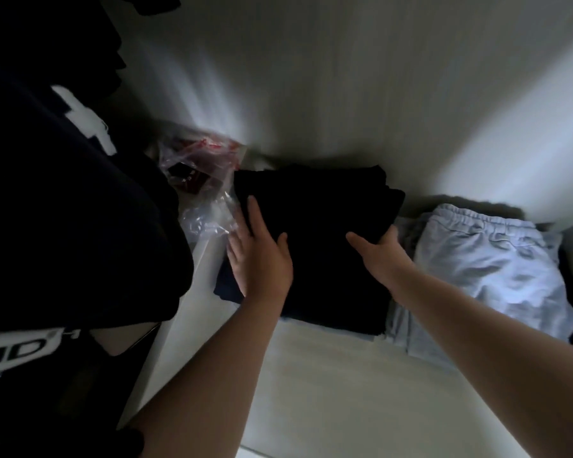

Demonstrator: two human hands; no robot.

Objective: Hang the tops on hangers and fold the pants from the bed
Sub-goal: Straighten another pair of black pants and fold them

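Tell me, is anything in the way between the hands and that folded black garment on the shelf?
Nothing visible. The left hand lies flat on the folded black garment, and the right hand grips its right edge. The plastic bag sits at its left and the grey pants at its right, neither in between.

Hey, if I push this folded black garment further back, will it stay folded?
Probably floppy: the black garment is layered soft cloth, so pushing one edge may bunch it. Resting on navy cloth, it may drag rather than slide.
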